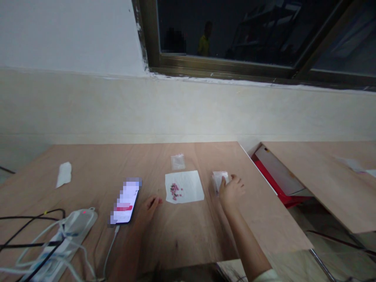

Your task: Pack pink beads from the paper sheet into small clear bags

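So here's where things stand. A white sheet of paper (184,187) is laid flat in the middle of the wooden surface (96,168), and a small heap of pink beads (175,191) is piled on its left part, nothing spilled off it as far as can be seen.

The right hand (231,191) is placed at 3 o'clock from the paper, on a little stack of clear plastic bags (219,179). The fingers are curled down onto the stack; whether a bag is actually pinched or just touched can't be told, it's too small and blurry.

The left hand (150,207) is rested on the surface at 8 o'clock from the paper, fingers loosely bent, nothing held. A phone (125,203) is lying just beside it.

One more small clear bag (178,161) is set apart at 12 o'clock from the paper; whether it's filled can't be made out.

Judging by that, the bagging looks barely started: beads all loose, bags mostly stacked.
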A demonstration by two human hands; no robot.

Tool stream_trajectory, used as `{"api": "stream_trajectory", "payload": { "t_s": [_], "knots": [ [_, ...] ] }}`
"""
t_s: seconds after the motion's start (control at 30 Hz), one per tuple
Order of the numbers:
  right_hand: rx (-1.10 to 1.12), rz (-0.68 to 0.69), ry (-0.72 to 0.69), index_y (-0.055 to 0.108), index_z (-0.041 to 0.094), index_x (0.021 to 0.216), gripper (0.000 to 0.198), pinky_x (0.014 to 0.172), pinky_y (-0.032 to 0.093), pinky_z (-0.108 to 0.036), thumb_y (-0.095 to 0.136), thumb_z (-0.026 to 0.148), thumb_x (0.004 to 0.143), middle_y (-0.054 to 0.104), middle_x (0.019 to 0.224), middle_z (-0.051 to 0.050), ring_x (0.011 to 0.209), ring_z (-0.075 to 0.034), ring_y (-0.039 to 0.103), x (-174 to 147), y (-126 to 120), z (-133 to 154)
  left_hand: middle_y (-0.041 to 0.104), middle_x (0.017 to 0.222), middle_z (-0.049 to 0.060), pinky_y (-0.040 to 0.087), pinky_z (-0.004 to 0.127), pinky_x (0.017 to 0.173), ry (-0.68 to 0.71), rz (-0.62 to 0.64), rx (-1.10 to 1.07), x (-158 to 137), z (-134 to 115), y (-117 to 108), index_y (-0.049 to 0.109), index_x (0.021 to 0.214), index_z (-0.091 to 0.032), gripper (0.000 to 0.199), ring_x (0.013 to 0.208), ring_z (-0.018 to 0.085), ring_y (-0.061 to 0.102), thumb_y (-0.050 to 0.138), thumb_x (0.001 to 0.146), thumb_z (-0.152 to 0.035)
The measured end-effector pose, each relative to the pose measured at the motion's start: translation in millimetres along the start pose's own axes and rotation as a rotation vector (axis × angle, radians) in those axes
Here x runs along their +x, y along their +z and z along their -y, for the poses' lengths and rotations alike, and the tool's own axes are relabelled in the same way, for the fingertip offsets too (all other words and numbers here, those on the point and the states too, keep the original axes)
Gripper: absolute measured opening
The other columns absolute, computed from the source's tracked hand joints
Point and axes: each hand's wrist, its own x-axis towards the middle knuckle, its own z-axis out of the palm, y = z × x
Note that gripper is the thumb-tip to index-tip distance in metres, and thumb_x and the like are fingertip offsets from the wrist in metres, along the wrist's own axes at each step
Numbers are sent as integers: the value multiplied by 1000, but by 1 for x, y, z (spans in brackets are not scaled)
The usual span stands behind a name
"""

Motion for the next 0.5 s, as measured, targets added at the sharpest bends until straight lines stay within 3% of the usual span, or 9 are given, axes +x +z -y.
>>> {"api": "stream_trajectory", "payload": {
  "t_s": [0.1,0.17,0.2,0.27,0.33,0.5],
  "knots": [
    [127,121,-352,51,10,103,28,81,28,-36,40,22,80,53,104,-16,97,-27,43,-7,8,40,62,73,2,44,31,71,-1,-20,-16,-2,-2,1,56,67,-20,28,76,20,57,39,75,-43],
    [160,251,-593,48,15,111,33,83,27,-34,43,21,79,51,112,-12,101,-25,41,-13,24,74,62,73,3,44,32,72,-7,-22,-24,-3,-3,1,56,68,-20,29,76,20,57,40,75,-43],
    [137,316,-643,46,15,114,37,84,26,-34,45,18,77,49,116,-12,104,-24,40,-17,34,90,63,73,3,44,32,72,-15,-18,-25,-4,-3,1,56,69,-19,29,76,20,57,40,75,-43],
    [74,422,-717,45,14,117,41,87,23,-35,46,12,76,46,122,-12,110,-25,35,-23,56,118,63,75,4,44,33,72,-22,-11,-32,-4,-3,1,57,69,-19,29,77,21,57,41,74,-43],
    [47,491,-746,54,13,106,31,86,22,-36,42,9,78,54,112,-13,108,-25,37,-26,76,134,63,75,4,44,33,72,-13,-8,-46,-5,-1,1,58,70,-19,29,77,21,57,41,75,-42],
    [86,493,-734,64,14,77,26,79,26,-34,38,9,80,64,86,-13,92,-22,47,-20,97,137,63,75,3,43,32,74,0,-1,-62,-4,-1,0,58,70,-19,29,79,20,57,41,76,-41]
  ]
}}
